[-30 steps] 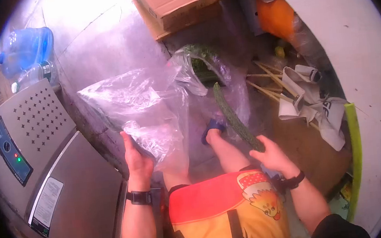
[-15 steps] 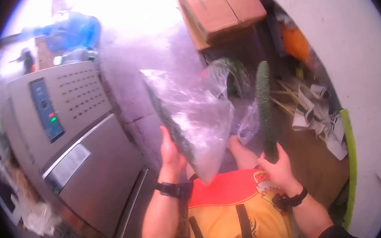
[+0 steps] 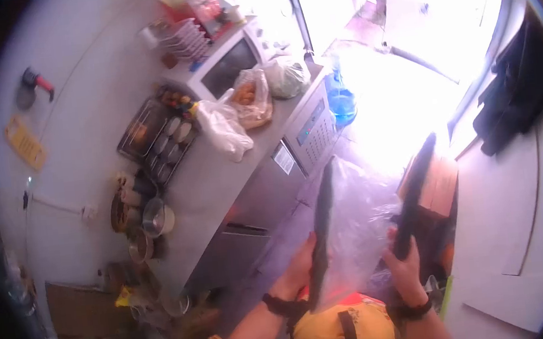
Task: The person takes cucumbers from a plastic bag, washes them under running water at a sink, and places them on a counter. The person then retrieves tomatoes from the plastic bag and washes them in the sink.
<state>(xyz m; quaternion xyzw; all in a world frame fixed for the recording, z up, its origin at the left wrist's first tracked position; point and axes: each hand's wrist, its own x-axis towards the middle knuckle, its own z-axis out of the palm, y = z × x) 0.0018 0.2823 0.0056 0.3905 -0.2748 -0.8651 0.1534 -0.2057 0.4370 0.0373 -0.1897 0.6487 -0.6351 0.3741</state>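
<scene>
A long dark green cucumber (image 3: pixel 415 198) stands upright in my right hand (image 3: pixel 404 266), whose fingers wrap round its lower end. My left hand (image 3: pixel 302 266) is closed on a clear plastic bag (image 3: pixel 359 226) with a long dark green vegetable (image 3: pixel 323 230) along its left side. The bag hangs between my hands, above the yellow and red apron (image 3: pixel 346 329). Motion blurs both hands somewhat.
A steel counter (image 3: pixel 221 194) at the left holds a microwave (image 3: pixel 229 66), a white bag (image 3: pixel 223 129), a bag of orange-brown food (image 3: pixel 251 96), a metal pot (image 3: pixel 157 218) and a tray rack (image 3: pixel 164 140). A cardboard box (image 3: pixel 439 183) and blue bottle (image 3: pixel 342 105) are beyond my hands.
The view has swung up and left, bringing the counter and wall into sight. Both hands have kept their hold, and the cucumber now tilts to the right.
</scene>
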